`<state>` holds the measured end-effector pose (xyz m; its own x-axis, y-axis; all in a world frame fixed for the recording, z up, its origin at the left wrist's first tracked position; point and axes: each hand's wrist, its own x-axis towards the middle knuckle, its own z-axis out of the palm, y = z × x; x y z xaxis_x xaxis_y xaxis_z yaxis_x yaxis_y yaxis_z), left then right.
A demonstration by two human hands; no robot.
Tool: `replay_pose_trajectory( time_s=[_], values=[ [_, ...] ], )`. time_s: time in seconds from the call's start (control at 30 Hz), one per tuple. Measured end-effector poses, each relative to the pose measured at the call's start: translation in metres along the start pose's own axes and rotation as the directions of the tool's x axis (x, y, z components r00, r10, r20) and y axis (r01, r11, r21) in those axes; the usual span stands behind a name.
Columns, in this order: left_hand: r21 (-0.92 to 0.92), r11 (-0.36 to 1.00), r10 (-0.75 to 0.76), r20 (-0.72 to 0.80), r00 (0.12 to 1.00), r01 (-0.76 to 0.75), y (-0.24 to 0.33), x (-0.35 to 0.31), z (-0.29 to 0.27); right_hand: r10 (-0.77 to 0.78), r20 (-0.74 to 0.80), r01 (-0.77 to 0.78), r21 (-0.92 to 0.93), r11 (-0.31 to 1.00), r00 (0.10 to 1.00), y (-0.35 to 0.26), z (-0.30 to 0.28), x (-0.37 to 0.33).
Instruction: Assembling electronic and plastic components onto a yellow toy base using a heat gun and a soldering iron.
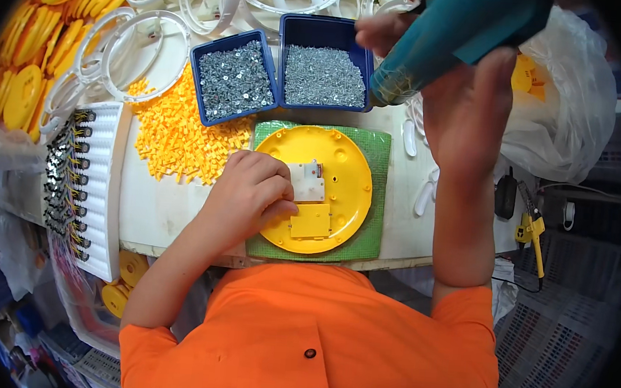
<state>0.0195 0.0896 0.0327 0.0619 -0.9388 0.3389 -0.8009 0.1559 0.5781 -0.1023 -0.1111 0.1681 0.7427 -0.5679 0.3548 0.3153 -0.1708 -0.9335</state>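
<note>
A round yellow plastic disc (pixel 346 160) lies on a green mat (pixel 376 192) at the bench's front edge. A small white plate (pixel 310 184) and a yellow square cover (pixel 311 222) sit on the disc. My left hand (pixel 248 193) rests on the disc's left side, fingers curled beside the white plate. My right hand (pixel 458 96) is raised above the bench, gripping a teal power screwdriver (pixel 451 33) that points down-left toward the screw bins.
Two blue bins of small metal screws (pixel 233 78) (pixel 323 75) stand behind the mat. A heap of small yellow parts (pixel 176 136) lies left of it. White rings (pixel 146 53), stacked yellow discs (pixel 34 48), a white tray of wired parts (pixel 81 183) and a clear bag (pixel 566 97) surround the bench.
</note>
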Motion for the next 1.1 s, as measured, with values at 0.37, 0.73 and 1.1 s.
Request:
replay_pose_trajectory(
  time_s=[0.37, 0.73, 1.1],
  values=[
    [0.100, 0.994, 0.009, 0.227, 0.974, -0.033, 0.003, 0.027, 0.008, 0.106, 0.044, -0.114, 0.510, 0.852, 0.993, 0.050, -0.002, -0.091],
    [0.232, 0.973, -0.034, 0.142, 0.989, 0.000, 0.002, 0.025, 0.037, 0.054, 0.139, -0.111, 0.448, 0.887, 0.989, 0.067, 0.005, -0.107],
    [0.207, 0.978, -0.023, 0.141, 0.990, -0.007, 0.005, 0.025, 0.027, 0.108, 0.148, -0.163, 0.436, 0.885, 0.983, 0.054, -0.001, -0.093]
  ],
)
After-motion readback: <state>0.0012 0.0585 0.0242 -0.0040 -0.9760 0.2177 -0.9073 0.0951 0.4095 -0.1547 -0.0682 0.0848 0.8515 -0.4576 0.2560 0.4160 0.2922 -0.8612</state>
